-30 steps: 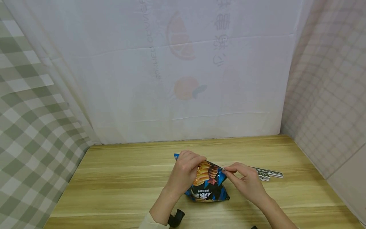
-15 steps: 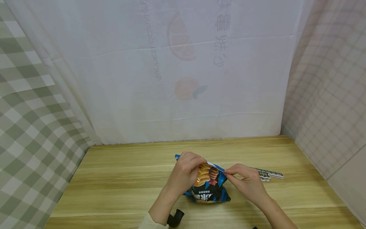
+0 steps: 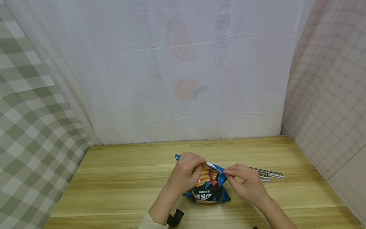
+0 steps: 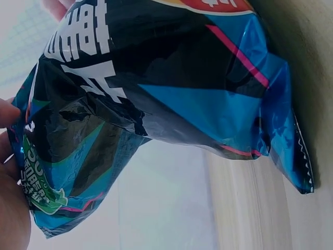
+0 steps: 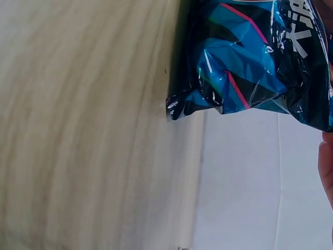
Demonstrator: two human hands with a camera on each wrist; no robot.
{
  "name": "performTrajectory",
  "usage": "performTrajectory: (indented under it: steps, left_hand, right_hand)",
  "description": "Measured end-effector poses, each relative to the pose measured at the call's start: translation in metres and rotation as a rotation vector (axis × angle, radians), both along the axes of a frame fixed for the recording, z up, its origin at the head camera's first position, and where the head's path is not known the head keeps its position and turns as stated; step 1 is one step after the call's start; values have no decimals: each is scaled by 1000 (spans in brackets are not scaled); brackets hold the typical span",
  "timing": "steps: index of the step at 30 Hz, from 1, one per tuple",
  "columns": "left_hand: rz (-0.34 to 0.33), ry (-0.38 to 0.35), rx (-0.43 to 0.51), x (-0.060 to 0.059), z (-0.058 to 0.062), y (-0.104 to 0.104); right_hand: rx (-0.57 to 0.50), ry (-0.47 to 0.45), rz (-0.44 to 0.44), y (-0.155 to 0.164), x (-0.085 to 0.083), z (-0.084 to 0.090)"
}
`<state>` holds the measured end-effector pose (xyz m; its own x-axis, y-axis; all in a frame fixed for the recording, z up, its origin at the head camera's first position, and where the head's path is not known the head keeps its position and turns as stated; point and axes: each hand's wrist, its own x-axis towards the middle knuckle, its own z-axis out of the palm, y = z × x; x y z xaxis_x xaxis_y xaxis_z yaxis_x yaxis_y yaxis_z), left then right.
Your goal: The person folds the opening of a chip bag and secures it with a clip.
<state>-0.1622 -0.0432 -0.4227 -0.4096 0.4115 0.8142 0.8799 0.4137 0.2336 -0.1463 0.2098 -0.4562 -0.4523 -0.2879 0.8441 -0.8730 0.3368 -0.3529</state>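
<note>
1. Snack bag, blue and black foil with chips printed on its front, stood upright on the wooden table, its bottom seam resting on the boards.
2. Relative to the bag, the left hand sat at the upper left corner, fingers curled over the top edge and gripping the crumpled foil there.
3. At the bag's upper right corner the right hand pinched the thin top strip between thumb and fingertips, so the seam ran taut between the two hands.
4. Just right of the bag, behind the right hand, a long flat sealing clip lay on the table, apart from the foil.
5. In the left wrist view the bag looked puffed and creased, with a serrated edge showing; the right wrist view showed its crinkled corner against the wood.
6. Judging from those creases, the bag would be light, soft and slippery, its contents easily crushed; the flat sealed top strip seemed the safest place to hold, not the puffed middle.
</note>
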Motion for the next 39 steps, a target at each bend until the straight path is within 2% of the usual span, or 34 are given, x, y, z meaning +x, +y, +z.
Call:
performTrajectory:
  steps: [6, 14, 20, 26, 34, 39]
  left_hand:
    - [4, -22, 13, 1, -1, 1]
    - [21, -62, 0, 2, 0, 0]
    - [47, -102, -22, 3, 2, -2]
    - [59, -99, -20, 2, 2, -4]
    - [77, -65, -14, 0, 0, -5]
    - [94, -50, -15, 0, 0, -4]
  right_hand:
    - [3, 7, 10, 0, 1, 1]
    - [8, 17, -26, -3, 0, 1]
    - [28, -20, -33, -3, 2, 2]
    - [59, -98, -59, -1, 5, 4]
    - [72, -91, -57, -1, 4, 5]
    - [90, -119, -70, 1, 4, 5]
